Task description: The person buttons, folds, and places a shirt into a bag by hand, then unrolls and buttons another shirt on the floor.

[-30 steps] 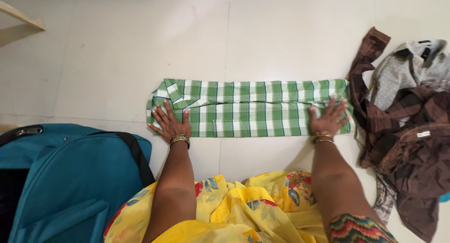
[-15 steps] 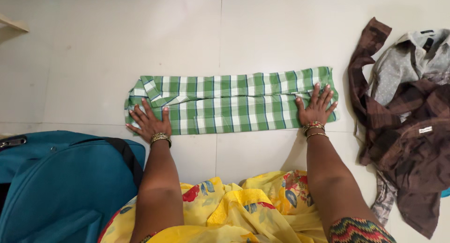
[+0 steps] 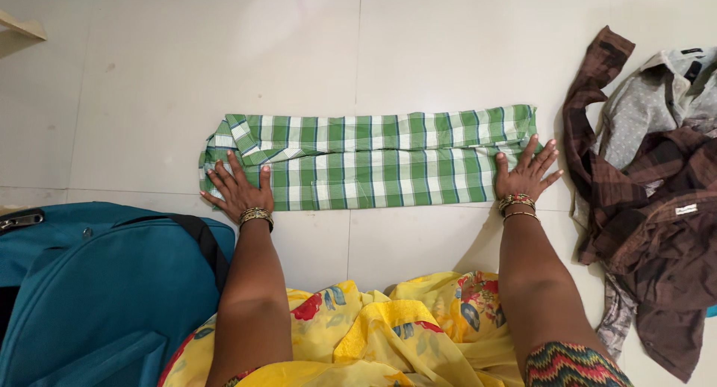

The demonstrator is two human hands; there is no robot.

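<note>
Green-and-white checked cloth [image 3: 373,163], folded into a long narrow strip, lies flat on the pale tiled floor [image 3: 224,73] in the head view, with the left hand [image 3: 237,191] pressed palm-down on its left end and the right hand [image 3: 525,176] pressed on its right end, the fingers [image 3: 539,155] of both spread wide and flat, gripping nothing. Just right of the right fingers sits a heap of brown and grey clothes [image 3: 650,208], and below the left fingers a teal bag [image 3: 97,290], beside yellow flowered fabric [image 3: 381,331] between the forearms.
</note>
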